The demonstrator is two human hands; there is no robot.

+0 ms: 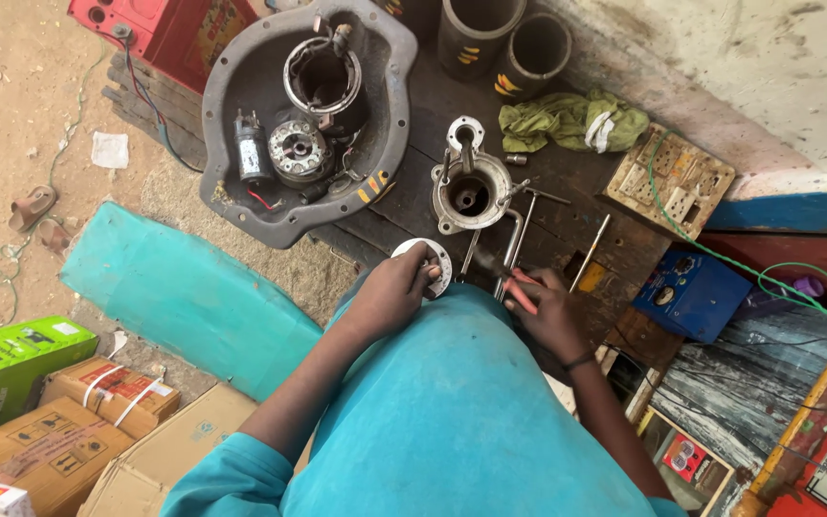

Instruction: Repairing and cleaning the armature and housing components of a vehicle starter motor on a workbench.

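My left hand (392, 290) grips a round white metal end plate (435, 258) just above my teal shirt. My right hand (543, 308) holds a thin red-handled tool (521, 293) close to the plate. Directly beyond both hands stands a silver motor housing (471, 191), open at the top, on a dark wooden bench (567, 225). Long metal rods (591, 251) and an L-shaped wrench lie on the bench beside the housing.
A grey metal pan (241, 196) at the upper left holds motor parts. Two dark cylinders (504, 38), a green rag (567, 120), a perforated board (672, 182) and a blue meter box (691, 292) lie around. Cardboard boxes (59, 431) sit lower left beside a teal sheet (184, 297).
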